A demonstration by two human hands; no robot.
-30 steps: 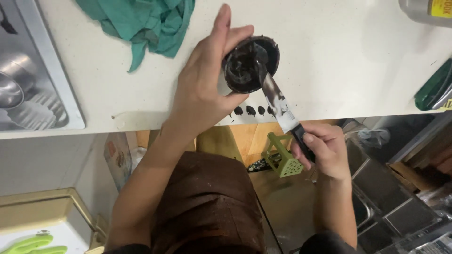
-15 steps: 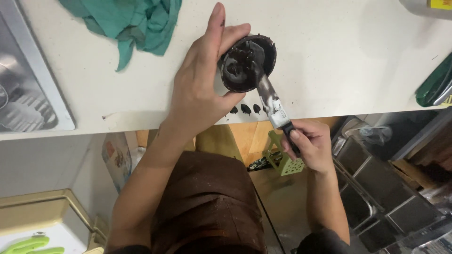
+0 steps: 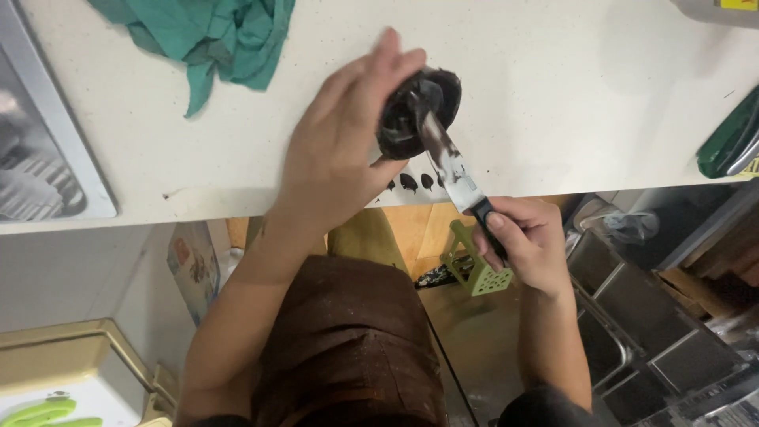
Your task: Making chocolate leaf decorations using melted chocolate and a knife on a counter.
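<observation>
Two hands at work over a pale tabletop [image 3: 569,103], seen from above. Our left hand [image 3: 340,150], centre of the frame, is wrapped around a small dark cup [image 3: 415,115] with fingers curled on its near side and the thumb underneath; the cup sits tilted at the tabletop's front edge, mouth turned toward us. The inside looks coated in something dark and glossy.

Our right hand [image 3: 526,237], lower right of centre and below the tabletop edge, is clamped on the black handle of a knife [image 3: 447,162]. The blade runs up and left from that hand, and its tip is inside the cup's mouth. The blade is smeared with dark patches.

Several dark blobs [image 3: 415,182] sit in a row along the tabletop's front edge, just below the cup.

A crumpled green cloth [image 3: 209,35] lies at upper left, well apart from the cup. At the left edge we see the rim of a steel sink [image 3: 79,170]. At the right edge a dark green object [image 3: 727,142] lies partly out of frame; we cannot tell what it is.

Below the tabletop: a brown apron [image 3: 348,348] at lower centre, and a light green perforated holder [image 3: 474,265] just left of the right hand. Lower left shows a white tray [image 3: 55,395] with green shapes on it.
</observation>
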